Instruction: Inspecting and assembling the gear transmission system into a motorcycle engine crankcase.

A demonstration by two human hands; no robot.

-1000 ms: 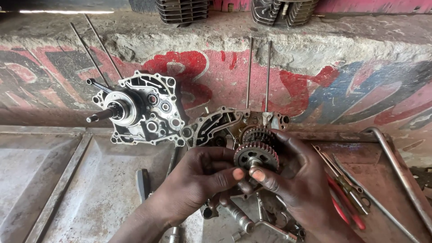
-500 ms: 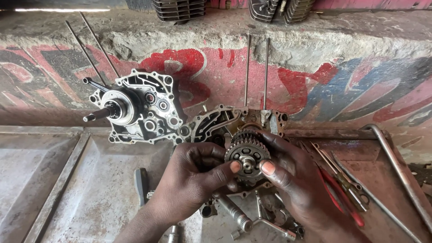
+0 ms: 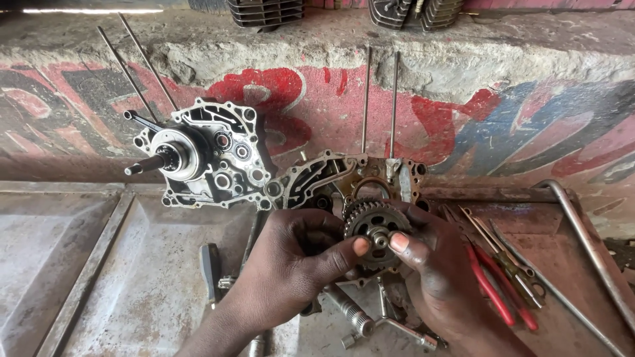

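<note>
Near the middle of the tray's (image 3: 99,277) back edge, we pinch the gear cluster (image 3: 374,228) between both hands, left (image 3: 294,264) and right (image 3: 433,264) equally close, shaft pointing toward us, just before the crankcase half (image 3: 331,178).

Gear cluster (image 3: 377,228) sits at frame centre, between left hand (image 3: 291,264) and right hand (image 3: 433,277), both gripping it. Directly behind it: engine case half (image 3: 331,178), two long studs (image 3: 380,106) standing up from it. Second case half (image 3: 205,155) with shaft is left of that, leaning on the wall (image 3: 496,112). Pliers (image 3: 496,291) and screwdriver (image 3: 503,254) lie right of the right hand. Bent bar (image 3: 589,244) far right. Socket wrench (image 3: 370,324) lies below the hands. All on metal tray (image 3: 99,264).
</note>
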